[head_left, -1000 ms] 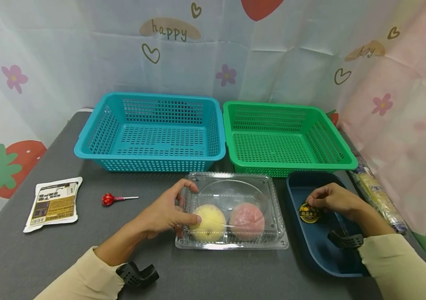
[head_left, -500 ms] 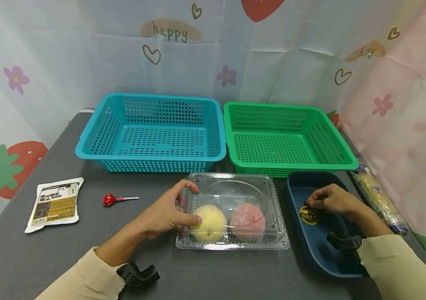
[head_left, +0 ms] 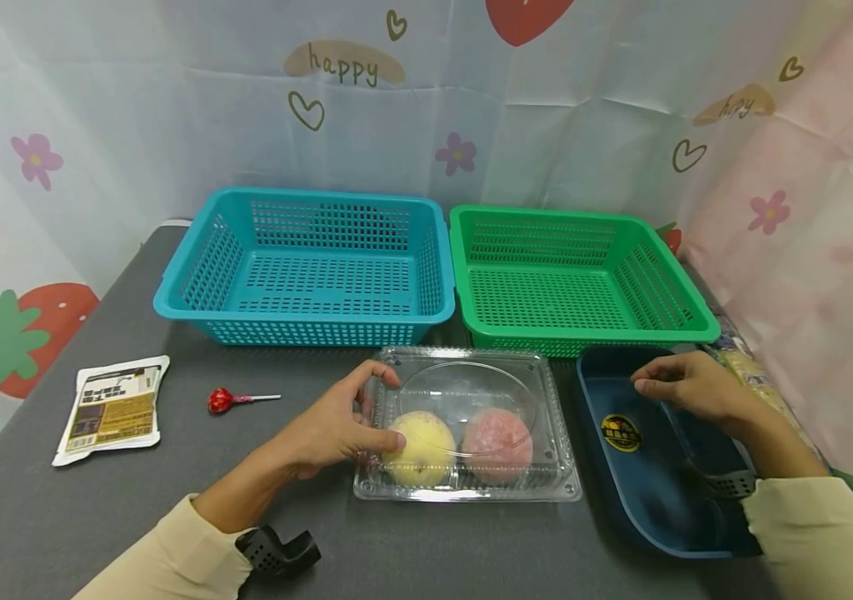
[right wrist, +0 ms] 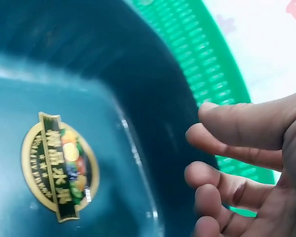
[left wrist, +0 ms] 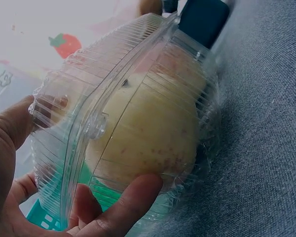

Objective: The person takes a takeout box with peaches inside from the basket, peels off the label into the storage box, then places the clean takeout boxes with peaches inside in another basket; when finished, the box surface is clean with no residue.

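Note:
A clear plastic clamshell box (head_left: 471, 375) sits on the table with a yellow round fruit (head_left: 421, 450) and a pink one (head_left: 497, 446) inside. My left hand (head_left: 332, 425) grips its left side, the thumb by the yellow fruit; in the left wrist view the fingers spread around the clear wall (left wrist: 64, 163). Inside the dark blue basin (head_left: 674, 508), a black and gold oval fruit sticker (head_left: 621, 433) lies on the bottom. Over the basin's far right part hovers my right hand (head_left: 700, 387), fingers loosely bent with nothing between them, apart from the sticker (right wrist: 59, 168).
A blue basket (head_left: 329, 279) and a green basket (head_left: 546, 292) stand side by side at the back. On the left lie a flat food pouch (head_left: 112, 408) and a red lollipop (head_left: 222, 400). A long yellow packet (head_left: 749, 371) lies behind the right forearm.
My right hand has moved away from the sticker, up and to the right. The sticker stays on the basin bottom. The left hand and the box have stayed put.

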`<state>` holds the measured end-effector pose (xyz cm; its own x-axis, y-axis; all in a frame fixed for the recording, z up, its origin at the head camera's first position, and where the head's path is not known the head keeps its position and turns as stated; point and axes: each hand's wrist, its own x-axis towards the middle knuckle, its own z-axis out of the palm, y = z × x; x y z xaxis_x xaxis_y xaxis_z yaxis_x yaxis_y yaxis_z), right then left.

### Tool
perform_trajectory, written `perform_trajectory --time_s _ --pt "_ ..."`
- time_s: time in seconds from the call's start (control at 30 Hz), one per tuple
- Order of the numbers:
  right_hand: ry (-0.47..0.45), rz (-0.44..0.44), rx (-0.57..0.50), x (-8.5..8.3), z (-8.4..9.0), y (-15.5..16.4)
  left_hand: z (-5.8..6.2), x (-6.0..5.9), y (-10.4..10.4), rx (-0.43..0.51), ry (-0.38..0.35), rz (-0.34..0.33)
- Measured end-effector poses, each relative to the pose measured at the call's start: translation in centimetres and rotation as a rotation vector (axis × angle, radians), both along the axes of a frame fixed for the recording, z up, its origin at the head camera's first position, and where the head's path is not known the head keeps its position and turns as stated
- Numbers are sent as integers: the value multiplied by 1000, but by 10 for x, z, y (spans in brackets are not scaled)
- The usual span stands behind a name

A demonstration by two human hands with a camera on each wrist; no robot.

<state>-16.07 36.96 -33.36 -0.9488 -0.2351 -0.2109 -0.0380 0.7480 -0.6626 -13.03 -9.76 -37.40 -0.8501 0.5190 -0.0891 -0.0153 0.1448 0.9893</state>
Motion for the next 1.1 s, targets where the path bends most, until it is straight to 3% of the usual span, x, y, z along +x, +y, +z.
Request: perform_trajectory --time_s 0.3,0.5,0.73,0.93,1.1 --pt "72 -54 27 4 14 5 0 -1 1 -8 -4 1" --pt "138 -54 -34 3 23 13 0 -1 1 -13 -4 5" --pt "221 -126 -66 3 33 22 -1 -1 2 -19 -7 15" --pt "285 -212 25 0 35 28 0 -1 2 -15 -10 18" --pt "319 -228 88 -3 32 32 -1 -1 2 -10 -8 13"
